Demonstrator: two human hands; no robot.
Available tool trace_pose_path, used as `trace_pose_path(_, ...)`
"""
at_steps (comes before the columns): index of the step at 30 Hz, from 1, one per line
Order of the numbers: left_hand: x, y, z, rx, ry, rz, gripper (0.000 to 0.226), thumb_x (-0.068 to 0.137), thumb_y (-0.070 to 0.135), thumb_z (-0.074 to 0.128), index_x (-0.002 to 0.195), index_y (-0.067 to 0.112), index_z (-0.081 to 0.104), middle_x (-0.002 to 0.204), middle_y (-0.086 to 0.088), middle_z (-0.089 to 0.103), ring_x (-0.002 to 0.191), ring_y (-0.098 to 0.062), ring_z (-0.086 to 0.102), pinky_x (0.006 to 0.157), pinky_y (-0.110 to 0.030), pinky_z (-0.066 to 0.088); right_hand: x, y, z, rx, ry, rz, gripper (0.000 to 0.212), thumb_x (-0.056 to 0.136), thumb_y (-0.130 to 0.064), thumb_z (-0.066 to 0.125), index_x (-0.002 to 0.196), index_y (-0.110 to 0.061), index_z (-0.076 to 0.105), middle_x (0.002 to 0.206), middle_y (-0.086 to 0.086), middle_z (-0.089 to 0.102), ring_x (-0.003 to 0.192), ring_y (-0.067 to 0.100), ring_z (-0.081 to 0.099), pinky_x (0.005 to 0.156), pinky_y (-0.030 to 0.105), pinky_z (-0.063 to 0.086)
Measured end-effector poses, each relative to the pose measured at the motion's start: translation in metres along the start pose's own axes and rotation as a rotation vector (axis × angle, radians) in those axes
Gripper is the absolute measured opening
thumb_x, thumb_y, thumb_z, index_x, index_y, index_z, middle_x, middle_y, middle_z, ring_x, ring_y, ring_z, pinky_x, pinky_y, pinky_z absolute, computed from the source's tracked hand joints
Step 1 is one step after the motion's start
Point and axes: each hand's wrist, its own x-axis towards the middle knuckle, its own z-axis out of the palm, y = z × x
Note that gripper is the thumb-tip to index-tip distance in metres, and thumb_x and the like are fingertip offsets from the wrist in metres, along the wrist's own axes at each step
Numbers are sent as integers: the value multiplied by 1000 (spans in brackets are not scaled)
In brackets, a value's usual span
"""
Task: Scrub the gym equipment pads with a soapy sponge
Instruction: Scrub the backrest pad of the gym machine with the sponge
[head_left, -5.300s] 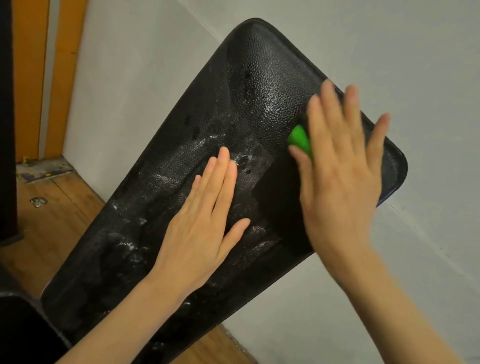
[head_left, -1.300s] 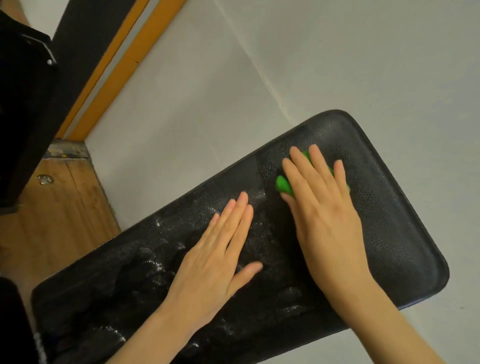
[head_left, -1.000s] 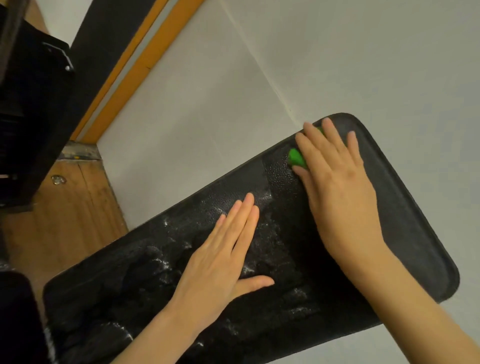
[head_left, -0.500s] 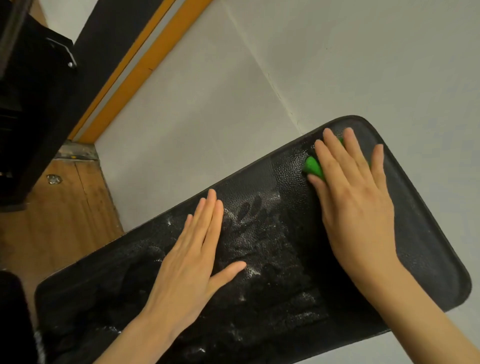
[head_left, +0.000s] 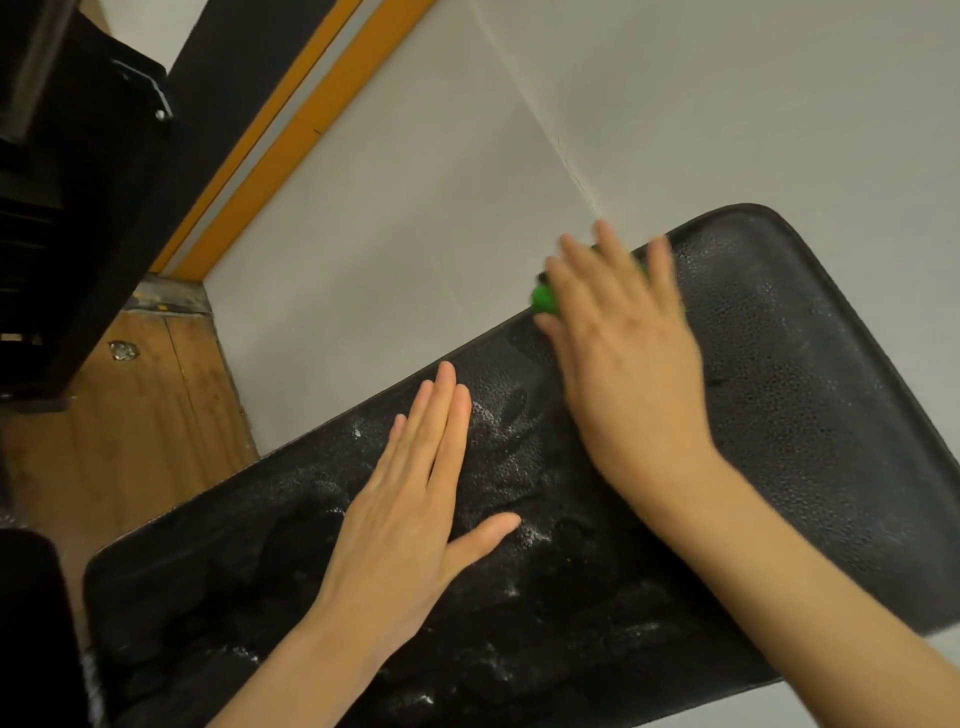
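Right hand (head_left: 626, 358), fingers spread flat over the green sponge (head_left: 544, 300), has swept up to the far edge of the black textured vinyl pad (head_left: 810, 415), while the left hand (head_left: 410, 512) has shifted nearer and presses open-palmed on suds, so scrubbing looks well advanced.

no readable text, no labels, no numbers anywhere

Under my palms the pad (head_left: 779, 415) is black with a pebbled grain, flecked with white suds. The sponge (head_left: 543, 300) looks bright green, though blurred. The floor (head_left: 130, 441) is orange-brown wood.
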Motion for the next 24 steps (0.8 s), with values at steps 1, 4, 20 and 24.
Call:
trace_pose_path(1, 0, 0, 1, 14, 4, -1, 91, 94, 71, 19, 159, 11, -2, 167, -3, -9, 153, -14, -3, 119, -44, 12, -3, -14, 6, 1, -23, -69, 42, 98, -25, 43, 129, 0, 57, 138, 17, 53, 137, 33, 40, 117, 49, 16)
trace_pose_path(4, -1, -1, 0, 17, 1, 4, 91, 94, 71, 20, 158, 10, -2, 167, -3, -9, 153, -15, -3, 121, -39, 9, -6, -6, 4, 43, -45, -180, 41, 97, -27, 45, 129, -4, 58, 137, 14, 56, 135, 31, 44, 116, 47, 17)
trace_pose_path(20, -1, 1, 1, 10, 32, 7, 90, 95, 67, 25, 158, 10, -2, 167, -4, -9, 153, -15, -4, 121, -34, 6, 8, 10, -1, 2, -23, -16, 40, 97, -17, 50, 133, 1, 53, 140, 19, 51, 137, 36, 39, 116, 47, 11)
trace_pose_path(24, -1, 1, 3, 28, 35, 7, 90, 95, 67, 26, 158, 10, -2, 167, -4, -10, 153, -15, -5, 121, -34, 5, -11, -27, 12, 21, -44, -166, 45, 96, -21, 41, 136, -1, 51, 144, 16, 48, 139, 32, 37, 117, 48, 17)
